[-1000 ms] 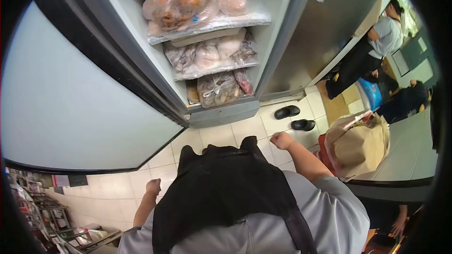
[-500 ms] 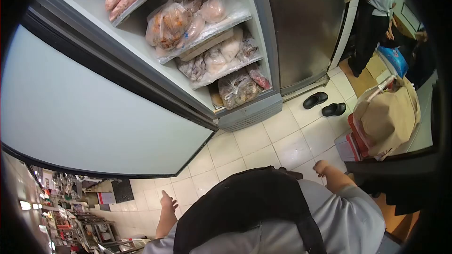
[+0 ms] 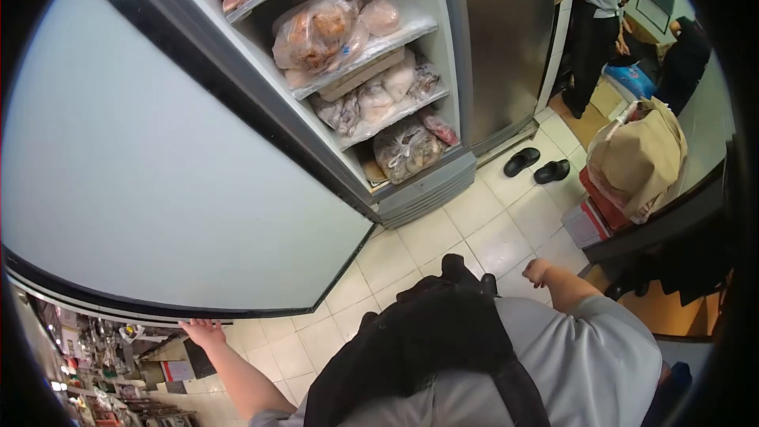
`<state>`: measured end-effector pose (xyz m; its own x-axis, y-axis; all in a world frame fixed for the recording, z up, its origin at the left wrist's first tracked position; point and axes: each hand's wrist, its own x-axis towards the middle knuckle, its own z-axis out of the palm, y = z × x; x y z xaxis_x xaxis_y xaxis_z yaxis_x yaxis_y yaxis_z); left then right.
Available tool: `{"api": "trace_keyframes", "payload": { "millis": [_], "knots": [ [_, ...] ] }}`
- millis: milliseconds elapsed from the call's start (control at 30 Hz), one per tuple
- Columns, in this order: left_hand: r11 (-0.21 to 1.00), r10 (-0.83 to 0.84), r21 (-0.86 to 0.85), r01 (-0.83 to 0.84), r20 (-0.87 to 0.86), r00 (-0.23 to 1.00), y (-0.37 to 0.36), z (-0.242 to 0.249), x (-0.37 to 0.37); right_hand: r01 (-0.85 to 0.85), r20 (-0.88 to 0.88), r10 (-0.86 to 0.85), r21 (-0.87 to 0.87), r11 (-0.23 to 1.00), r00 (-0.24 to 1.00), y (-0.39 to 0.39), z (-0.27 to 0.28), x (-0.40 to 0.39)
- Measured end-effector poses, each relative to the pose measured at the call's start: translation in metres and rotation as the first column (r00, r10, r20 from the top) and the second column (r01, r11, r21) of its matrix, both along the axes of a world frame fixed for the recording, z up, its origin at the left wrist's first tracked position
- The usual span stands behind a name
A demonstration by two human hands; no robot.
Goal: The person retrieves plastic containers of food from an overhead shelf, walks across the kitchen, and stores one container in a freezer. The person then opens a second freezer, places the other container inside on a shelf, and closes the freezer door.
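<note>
A tall fridge stands in front of me with its door (image 3: pixel 190 166) swung wide open to the left. My left hand (image 3: pixel 203 332) reaches up to the lower outer edge of that door, fingers stretched and their tips at the edge. Beside my body, my right hand (image 3: pixel 537 272) hangs over the floor with its fingers curled in; nothing shows in it. Inside the fridge, several shelves carry meat in clear plastic: a large bag (image 3: pixel 316 35) on an upper shelf, pale wrapped pieces (image 3: pixel 375 95) below it, and a knotted bag (image 3: pixel 407 150) at the bottom.
Two black clogs (image 3: pixel 538 166) lie on the tiled floor (image 3: pixel 498 245) before a closed metal door (image 3: pixel 506 55). To the right, a brown paper bag (image 3: pixel 640 158) sits on stacked crates. Another person (image 3: pixel 597 24) stands at the back right. Cluttered kitchen shelving (image 3: pixel 103 348) fills the lower left.
My left hand has moved left and away from my body, up to the door's edge. My right hand stays curled at nearly the same place. The view has shifted slightly.
</note>
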<state>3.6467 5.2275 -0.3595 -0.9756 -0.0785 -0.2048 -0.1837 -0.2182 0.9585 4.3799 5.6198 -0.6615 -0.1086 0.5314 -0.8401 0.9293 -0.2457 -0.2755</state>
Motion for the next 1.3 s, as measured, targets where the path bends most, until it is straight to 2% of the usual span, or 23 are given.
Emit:
{"api": "trace_keyframes", "payload": {
  "millis": [67,167,200,300,433,533,600,667,733,800,867,967,1033,1067,1167,1300],
  "knots": [
    [0.994,-0.111,0.012,0.112,-0.043,0.993,0.009,0.011,0.004,-0.139,0.048,0.14,-0.01,0.99,0.989,-0.021,0.02,-0.019],
    [0.952,-0.223,0.182,0.246,-0.139,0.965,0.005,0.006,-0.008,-0.043,0.014,0.042,0.031,0.999,0.999,-0.043,0.029,-0.035],
    [0.954,-0.208,0.178,0.24,-0.183,0.961,0.011,0.008,-0.006,-0.018,0.0,0.018,0.049,0.999,1.0,-0.047,0.035,-0.039],
    [0.962,-0.153,0.176,0.21,-0.292,0.944,0.023,0.012,0.004,-0.09,0.024,0.089,0.059,0.994,0.996,-0.054,0.043,-0.044],
    [0.974,-0.074,0.189,0.122,-0.244,0.967,0.026,0.016,0.034,-0.101,0.038,0.098,0.075,0.992,0.994,-0.046,0.033,-0.051],
    [0.981,-0.067,0.157,0.115,-0.286,0.956,0.023,0.013,0.074,-0.155,0.036,0.153,0.081,0.985,0.988,-0.032,0.029,-0.052],
    [0.967,-0.079,0.207,0.145,-0.296,0.952,0.011,-0.004,0.091,-0.149,0.001,0.15,0.122,0.981,0.989,-0.022,0.026,-0.05],
    [0.984,-0.026,0.153,0.089,-0.37,0.929,0.021,0.003,0.146,-0.125,-0.03,0.13,0.138,0.983,0.991,-0.012,0.028,-0.045],
    [0.971,-0.019,0.211,0.116,-0.414,0.91,0.0,-0.039,0.15,-0.121,-0.049,0.128,0.132,0.984,0.991,-0.006,0.026,-0.038],
    [0.998,0.024,0.067,0.011,-0.502,0.865,0.001,-0.054,0.19,-0.14,-0.055,0.146,0.104,0.985,0.988,0.0,0.015,-0.024],
    [0.991,0.0,-0.117,-0.073,-0.529,0.849,-0.005,-0.075,0.222,-0.238,-0.004,0.238,0.05,0.97,0.971,0.002,0.007,-0.009],
    [0.939,-0.216,-0.343,0.008,-0.571,0.792,-0.027,-0.108,0.263,-0.371,0.057,0.372,-0.027,0.928,0.926,0.006,-0.008,0.008],
    [0.914,-0.277,-0.406,-0.028,-0.672,0.687,-0.011,-0.098,0.307,-0.449,0.068,0.456,-0.1,0.888,0.887,0.012,-0.014,0.012],
    [0.899,-0.311,-0.435,-0.048,-0.712,0.63,-0.005,-0.093,0.328,-0.456,0.052,0.461,-0.078,0.886,0.886,0.014,-0.018,0.012],
    [0.847,-0.43,-0.531,0.002,-0.683,0.59,0.004,-0.092,0.37,-0.482,0.007,0.482,-0.01,0.876,0.876,0.026,-0.025,0.007],
    [0.818,-0.513,-0.569,0.083,-0.657,0.553,0.013,-0.109,0.399,-0.549,-0.065,0.558,0.113,0.828,0.827,0.05,-0.01,-0.016]
  ]
}}
